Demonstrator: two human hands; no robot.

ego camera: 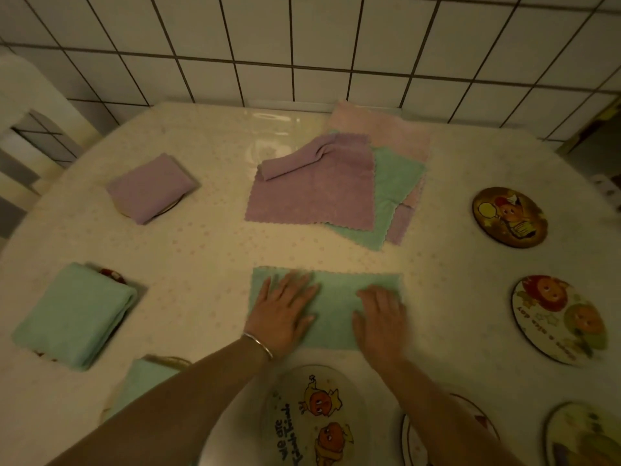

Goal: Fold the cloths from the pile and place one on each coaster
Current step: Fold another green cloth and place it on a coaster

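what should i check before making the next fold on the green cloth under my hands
1. Both hands flat on the cloth: ok. The left hand and right hand press the green cloth with straight fingers.
2. Cloth already folded once: cannot tell; it lies as a long rectangle, but its layers are not visible.
3. Edges lined up: cannot tell; the near edge is hidden by the hands.
4. Free coaster within reach: ok. The coaster with two faces at right is bare.
5. Pile clear of the working spot: ok. The pile lies apart, farther back.
6. Coasters at left covered: ok. The folded purple cloth and folded green cloth sit on theirs.
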